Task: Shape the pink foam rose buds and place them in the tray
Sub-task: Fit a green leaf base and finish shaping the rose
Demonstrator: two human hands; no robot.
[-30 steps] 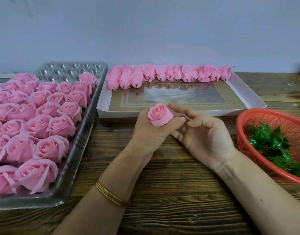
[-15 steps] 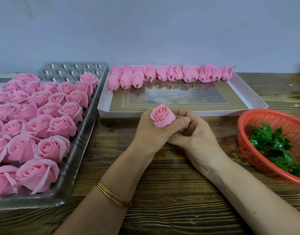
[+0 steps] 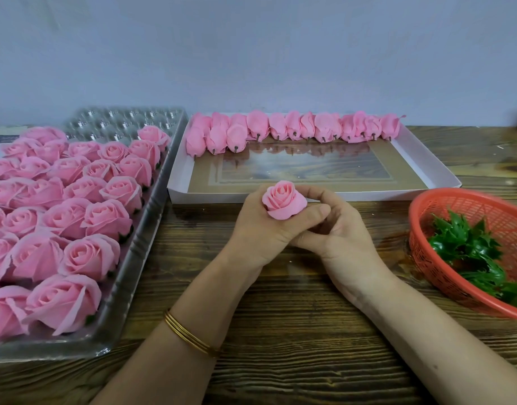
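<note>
1. The left hand (image 3: 260, 226) grips a rose (image 3: 283, 200) upright above the surface (image 3: 280, 331), with the thumb curled across its base.
2. The right hand (image 3: 339, 235) curls its fingers round the rose's far side and touches the left hand.
3. At left, the tray (image 3: 147, 226) holds rows of shaped roses.
4. Buds (image 3: 292, 130) line the far edge of a white box (image 3: 426, 168).
5. At right, a red basket (image 3: 426, 217) holds leaves (image 3: 467, 247).

Left edge: the clear tray (image 3: 140, 229), packed with roses (image 3: 105, 217); only its far cells (image 3: 119, 119) are open to me.
Back: the white box (image 3: 309, 197) puts a low wall before me; its near floor is open.
Right edge: the red basket (image 3: 421, 211) bars my way.
Near edge: bare table (image 3: 280, 369), free passage.
</note>
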